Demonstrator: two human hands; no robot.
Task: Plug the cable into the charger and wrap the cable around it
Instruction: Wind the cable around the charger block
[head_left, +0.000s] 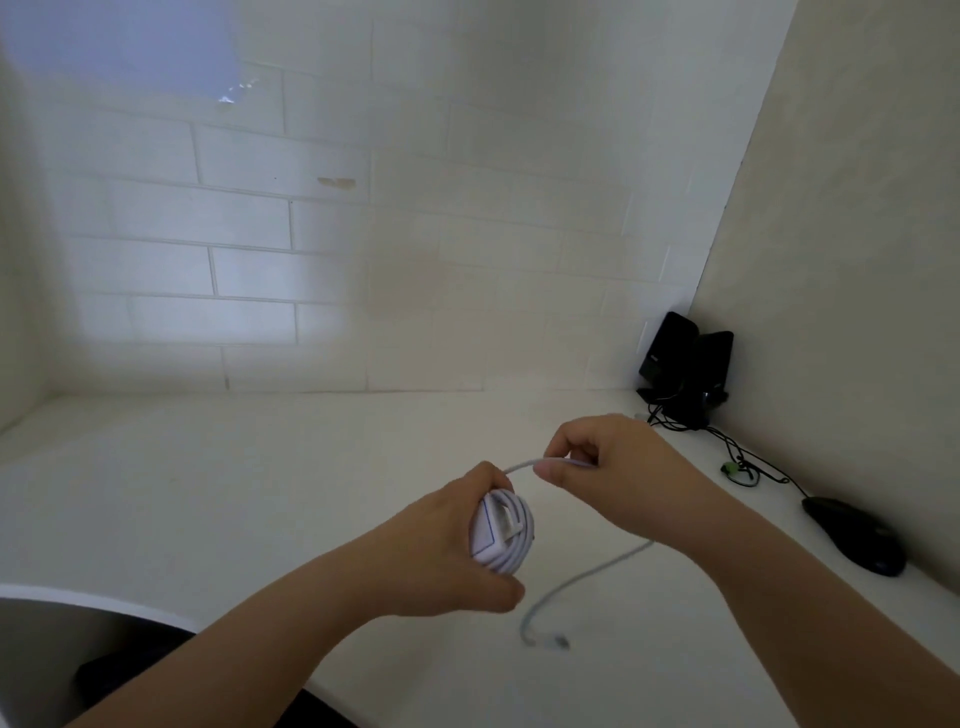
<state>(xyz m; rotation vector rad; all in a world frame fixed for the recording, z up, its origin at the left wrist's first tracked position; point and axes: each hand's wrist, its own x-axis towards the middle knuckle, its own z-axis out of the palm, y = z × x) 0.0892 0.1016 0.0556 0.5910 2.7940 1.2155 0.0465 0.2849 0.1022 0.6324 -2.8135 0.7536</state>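
Left hand (447, 545) gripped the charger (485, 530), clenched on it with several turns of white cable (511, 543) already lying around its body. Right hand (608, 467) pinched the running strand just above and beyond that grip. Loose tail hung below the right grip; its plug end (558, 640) hovered near the tabletop (260, 493). Risk: slack between the two grips could let the coils slip off; the free plug might snag. Farther right, well apart: black mouse (857, 535), dark wires (748, 457), speakers (685, 364). Nothing blocked the winding.
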